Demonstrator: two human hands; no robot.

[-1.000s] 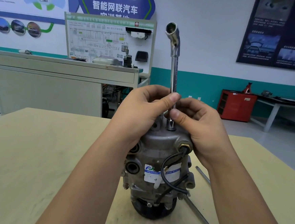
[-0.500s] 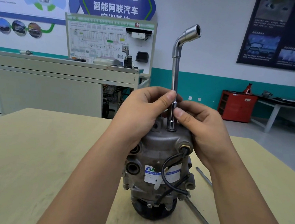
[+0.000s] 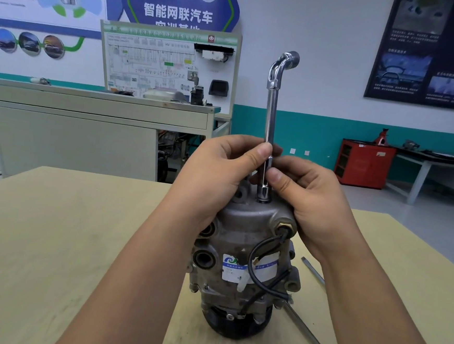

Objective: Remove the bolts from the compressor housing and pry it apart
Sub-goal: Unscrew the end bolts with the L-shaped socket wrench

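We see a gray metal compressor [image 3: 243, 254] standing on end in the middle of a pale wooden surface [image 3: 52, 239]. Its black round end is down. A shiny wrench [image 3: 271, 115] stands straight up on top of the compressor, at 12 o'clock from it. The low end of the wrench sits on the top of the compressor. The top end of the wrench bends over toward 2 o'clock.

Both hands pinch the thin bar of the wrench just above the compressor. The left hand [image 3: 220, 176] comes in from 9 o'clock, with its thumb pressed on the bar and its fingers curled behind it. The right hand [image 3: 308, 197] comes in from 3 o'clock and pinches the bar a bit lower, thumb in front.

A black wire [image 3: 253, 258] loops down the front of the compressor, over a white and blue sticker [image 3: 233, 270]. A long metal rod [image 3: 312, 336] lies flat on the surface at 4 o'clock from the compressor. We cannot tell what kind of tool it is.

Far back, a gray cabinet [image 3: 74, 132] stands at 10 o'clock, a board [image 3: 152, 65] with drawings at 11 o'clock, and a red box [image 3: 362, 163] at 2 o'clock.
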